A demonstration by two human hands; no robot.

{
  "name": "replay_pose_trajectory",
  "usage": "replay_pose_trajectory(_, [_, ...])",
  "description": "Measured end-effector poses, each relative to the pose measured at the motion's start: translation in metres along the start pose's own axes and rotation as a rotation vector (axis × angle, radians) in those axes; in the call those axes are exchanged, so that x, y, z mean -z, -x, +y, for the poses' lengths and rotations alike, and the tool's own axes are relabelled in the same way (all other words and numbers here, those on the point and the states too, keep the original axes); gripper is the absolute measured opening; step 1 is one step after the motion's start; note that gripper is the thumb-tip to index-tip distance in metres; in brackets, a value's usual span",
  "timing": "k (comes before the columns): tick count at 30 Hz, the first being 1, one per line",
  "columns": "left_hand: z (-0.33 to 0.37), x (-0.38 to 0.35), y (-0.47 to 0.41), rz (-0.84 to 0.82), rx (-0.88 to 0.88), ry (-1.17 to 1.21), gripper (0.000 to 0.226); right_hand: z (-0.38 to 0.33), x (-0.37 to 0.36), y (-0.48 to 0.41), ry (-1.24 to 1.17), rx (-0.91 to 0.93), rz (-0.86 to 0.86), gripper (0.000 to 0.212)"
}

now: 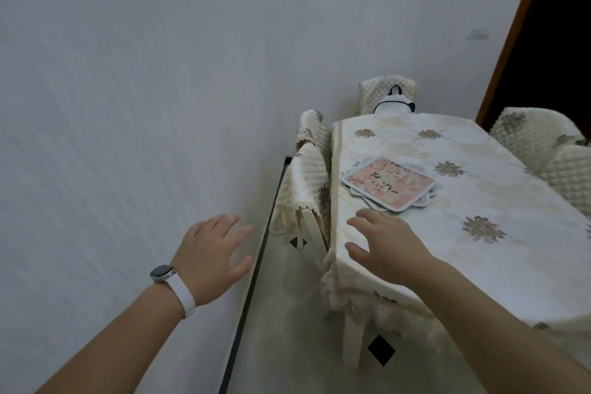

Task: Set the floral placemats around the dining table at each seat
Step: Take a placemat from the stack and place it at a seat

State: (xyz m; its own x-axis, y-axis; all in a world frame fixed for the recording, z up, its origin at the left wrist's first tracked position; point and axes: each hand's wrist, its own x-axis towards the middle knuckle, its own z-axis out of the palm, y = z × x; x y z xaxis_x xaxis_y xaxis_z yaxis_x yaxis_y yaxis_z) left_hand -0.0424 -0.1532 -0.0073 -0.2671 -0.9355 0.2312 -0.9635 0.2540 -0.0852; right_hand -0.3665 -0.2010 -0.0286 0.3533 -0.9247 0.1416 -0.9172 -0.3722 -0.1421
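Note:
A stack of pink floral placemats (388, 182) lies on the dining table (499, 221), near its left edge. The table wears a cream cloth with grey-gold flower motifs. My right hand (387, 246) hovers over the table's near left corner, fingers spread and straight, just short of the stack and holding nothing. My left hand (214, 253), with a white watch on the wrist, is stretched out in front of the wall to the left of the table, fingers relaxed and empty.
Chairs in quilted cream covers stand around the table: two at the left side (307, 176), one at the far end (387, 96), two at the right (543, 144). A white wall (128, 105) runs close along the left. A dark doorway (556, 41) is at the upper right.

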Motion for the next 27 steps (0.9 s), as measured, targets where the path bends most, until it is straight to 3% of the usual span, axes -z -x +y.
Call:
replay_pose_trajectory(12, [-0.058,-0.057,-0.115,-0.022,-0.004,0.101,0.060,0.025,-0.031,-0.111,0.016,-0.067,-0.056,0.053])
replay_pose_trajectory(27, [-0.170,-0.153,-0.352,-0.046,-0.229,0.306,0.065,0.027,-0.079,-0.286,0.055,-0.354,-0.093,0.053])
